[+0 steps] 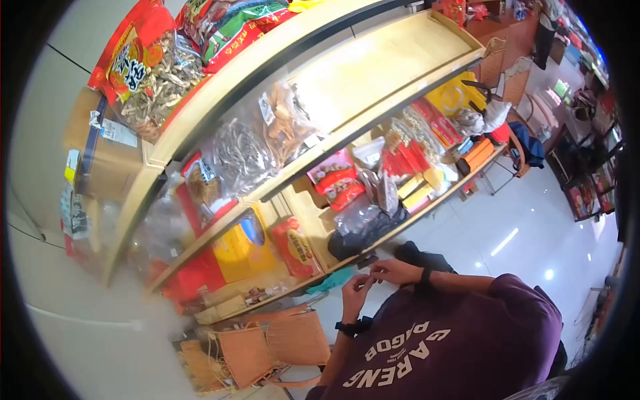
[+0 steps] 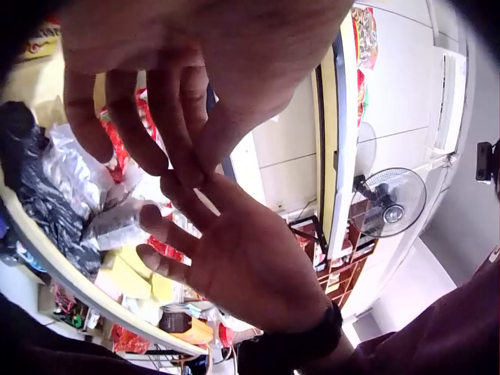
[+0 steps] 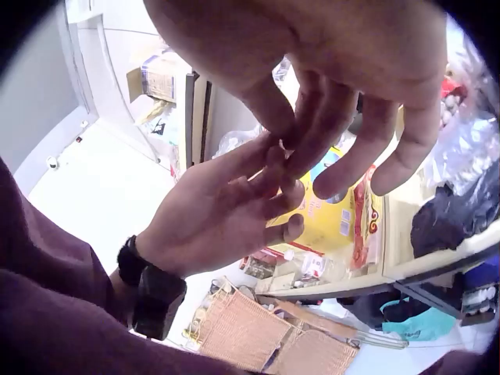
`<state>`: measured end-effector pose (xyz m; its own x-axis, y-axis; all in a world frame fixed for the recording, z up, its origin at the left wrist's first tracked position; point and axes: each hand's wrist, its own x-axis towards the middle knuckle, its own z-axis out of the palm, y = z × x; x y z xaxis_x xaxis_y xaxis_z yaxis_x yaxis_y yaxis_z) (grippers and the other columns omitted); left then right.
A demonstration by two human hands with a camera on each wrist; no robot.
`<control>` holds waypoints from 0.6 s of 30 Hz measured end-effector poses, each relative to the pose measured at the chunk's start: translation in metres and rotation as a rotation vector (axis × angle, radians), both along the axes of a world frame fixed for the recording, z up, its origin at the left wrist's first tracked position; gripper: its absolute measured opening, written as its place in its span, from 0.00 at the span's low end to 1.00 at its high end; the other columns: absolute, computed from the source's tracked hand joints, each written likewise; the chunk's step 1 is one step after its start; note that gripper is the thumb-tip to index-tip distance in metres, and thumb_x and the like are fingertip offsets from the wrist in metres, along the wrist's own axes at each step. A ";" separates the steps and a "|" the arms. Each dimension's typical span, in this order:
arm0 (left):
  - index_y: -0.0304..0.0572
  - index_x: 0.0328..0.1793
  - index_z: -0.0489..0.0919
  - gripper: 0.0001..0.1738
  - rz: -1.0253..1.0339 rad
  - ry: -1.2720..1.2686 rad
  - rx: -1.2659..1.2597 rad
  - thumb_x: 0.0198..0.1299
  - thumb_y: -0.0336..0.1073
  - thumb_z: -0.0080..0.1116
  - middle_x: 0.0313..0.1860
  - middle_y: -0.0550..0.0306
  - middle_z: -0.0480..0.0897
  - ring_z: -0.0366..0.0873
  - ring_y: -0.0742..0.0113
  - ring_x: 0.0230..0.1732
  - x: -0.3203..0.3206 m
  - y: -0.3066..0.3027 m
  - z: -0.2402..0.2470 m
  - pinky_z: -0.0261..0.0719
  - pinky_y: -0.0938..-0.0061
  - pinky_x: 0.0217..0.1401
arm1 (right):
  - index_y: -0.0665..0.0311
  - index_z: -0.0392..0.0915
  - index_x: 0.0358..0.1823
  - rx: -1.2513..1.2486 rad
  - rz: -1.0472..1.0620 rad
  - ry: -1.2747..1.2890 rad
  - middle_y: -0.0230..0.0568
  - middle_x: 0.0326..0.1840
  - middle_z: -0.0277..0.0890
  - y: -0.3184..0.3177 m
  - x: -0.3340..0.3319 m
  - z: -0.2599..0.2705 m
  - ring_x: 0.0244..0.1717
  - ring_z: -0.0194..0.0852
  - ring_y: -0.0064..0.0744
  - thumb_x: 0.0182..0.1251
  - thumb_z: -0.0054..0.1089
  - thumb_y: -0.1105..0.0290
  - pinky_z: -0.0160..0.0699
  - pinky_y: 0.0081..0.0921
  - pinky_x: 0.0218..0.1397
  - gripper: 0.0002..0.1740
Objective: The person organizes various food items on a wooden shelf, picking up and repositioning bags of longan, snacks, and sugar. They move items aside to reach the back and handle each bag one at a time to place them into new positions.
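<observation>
Shelves [image 1: 380, 73] beyond — left hand [image 1: 353, 298], right hand [image 1: 398, 271] touching — between fingertips, unclear.

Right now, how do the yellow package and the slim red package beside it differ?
The yellow package looks broader; the red package is narrower. The yellow package bears a blue oval, while the red package shows pale lettering. Both are in the lower shelf.
</observation>
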<state>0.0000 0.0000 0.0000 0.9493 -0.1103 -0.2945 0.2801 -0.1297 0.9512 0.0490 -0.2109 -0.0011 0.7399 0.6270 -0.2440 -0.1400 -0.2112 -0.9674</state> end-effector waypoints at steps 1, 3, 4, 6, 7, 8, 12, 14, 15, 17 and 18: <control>0.32 0.51 0.84 0.10 -0.018 0.002 -0.025 0.67 0.29 0.67 0.45 0.53 0.90 0.87 0.69 0.45 0.003 -0.005 -0.002 0.82 0.75 0.51 | 0.65 0.80 0.55 -0.017 -0.003 -0.010 0.42 0.45 0.86 -0.006 0.001 0.004 0.45 0.87 0.33 0.79 0.56 0.60 0.83 0.31 0.50 0.16; 0.31 0.51 0.84 0.10 -0.030 0.044 -0.059 0.67 0.29 0.68 0.44 0.54 0.89 0.87 0.69 0.45 -0.043 -0.015 0.002 0.82 0.75 0.51 | 0.66 0.79 0.54 -0.056 -0.023 0.029 0.42 0.43 0.86 -0.016 -0.047 0.016 0.44 0.87 0.33 0.79 0.57 0.60 0.83 0.31 0.49 0.16; 0.31 0.50 0.84 0.10 -0.022 0.039 -0.053 0.67 0.29 0.68 0.44 0.54 0.89 0.86 0.70 0.45 -0.045 -0.019 0.004 0.81 0.75 0.51 | 0.67 0.79 0.53 -0.062 -0.037 0.033 0.42 0.43 0.86 -0.018 -0.049 0.018 0.43 0.87 0.32 0.79 0.57 0.61 0.83 0.32 0.49 0.15; 0.32 0.51 0.84 0.10 0.000 0.031 -0.041 0.67 0.30 0.68 0.44 0.55 0.89 0.85 0.71 0.45 -0.046 -0.021 0.004 0.80 0.76 0.50 | 0.68 0.78 0.53 -0.058 -0.047 0.041 0.43 0.44 0.86 -0.015 -0.050 0.016 0.42 0.87 0.32 0.79 0.57 0.62 0.84 0.32 0.49 0.15; 0.32 0.51 0.84 0.11 0.015 0.037 -0.044 0.67 0.31 0.68 0.43 0.57 0.88 0.84 0.72 0.44 -0.051 -0.023 0.003 0.80 0.76 0.48 | 0.68 0.78 0.54 -0.054 -0.051 0.048 0.44 0.45 0.85 -0.015 -0.055 0.012 0.42 0.87 0.32 0.79 0.56 0.62 0.84 0.31 0.49 0.15; 0.33 0.51 0.84 0.11 0.030 0.045 -0.043 0.67 0.31 0.68 0.43 0.58 0.87 0.83 0.73 0.44 -0.055 -0.023 0.002 0.79 0.77 0.47 | 0.68 0.77 0.54 -0.046 -0.055 0.056 0.44 0.46 0.85 -0.013 -0.059 0.007 0.42 0.87 0.32 0.79 0.56 0.62 0.84 0.31 0.48 0.15; 0.33 0.51 0.84 0.11 0.093 0.026 -0.070 0.67 0.31 0.68 0.43 0.58 0.88 0.83 0.74 0.44 -0.066 -0.031 0.012 0.79 0.77 0.46 | 0.67 0.75 0.57 0.034 -0.082 0.138 0.40 0.46 0.83 -0.014 -0.067 0.010 0.44 0.86 0.30 0.81 0.54 0.61 0.83 0.30 0.48 0.16; 0.33 0.51 0.85 0.11 0.121 -0.006 -0.056 0.67 0.31 0.68 0.43 0.57 0.88 0.83 0.74 0.43 -0.061 -0.035 0.019 0.79 0.77 0.46 | 0.67 0.75 0.56 0.122 -0.116 0.151 0.39 0.46 0.83 -0.013 -0.068 0.007 0.44 0.86 0.28 0.81 0.54 0.61 0.83 0.29 0.47 0.16; 0.33 0.51 0.85 0.10 0.106 -0.023 -0.033 0.67 0.31 0.68 0.43 0.57 0.88 0.83 0.74 0.42 -0.058 -0.038 0.020 0.79 0.77 0.46 | 0.67 0.75 0.56 0.180 -0.139 0.143 0.38 0.46 0.83 -0.015 -0.068 0.010 0.44 0.86 0.27 0.82 0.54 0.62 0.83 0.28 0.47 0.15; 0.33 0.50 0.85 0.10 0.087 -0.057 0.005 0.66 0.31 0.69 0.42 0.57 0.88 0.84 0.74 0.41 -0.049 -0.045 0.020 0.80 0.77 0.46 | 0.66 0.74 0.55 0.199 -0.174 0.151 0.36 0.45 0.82 -0.026 -0.064 0.013 0.44 0.85 0.25 0.82 0.53 0.62 0.83 0.27 0.46 0.14; 0.33 0.50 0.86 0.10 0.071 -0.065 0.008 0.66 0.31 0.69 0.42 0.57 0.88 0.84 0.74 0.41 -0.044 -0.051 0.021 0.80 0.78 0.46 | 0.65 0.74 0.55 0.161 -0.186 0.169 0.35 0.45 0.82 -0.033 -0.063 0.032 0.44 0.85 0.25 0.82 0.53 0.63 0.83 0.26 0.46 0.13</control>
<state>-0.0445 -0.0512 0.0209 0.9717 -0.0403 -0.2327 0.2266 -0.1192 0.9667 -0.0145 -0.2435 0.0310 0.8030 0.5254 -0.2814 -0.3233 -0.0125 -0.9462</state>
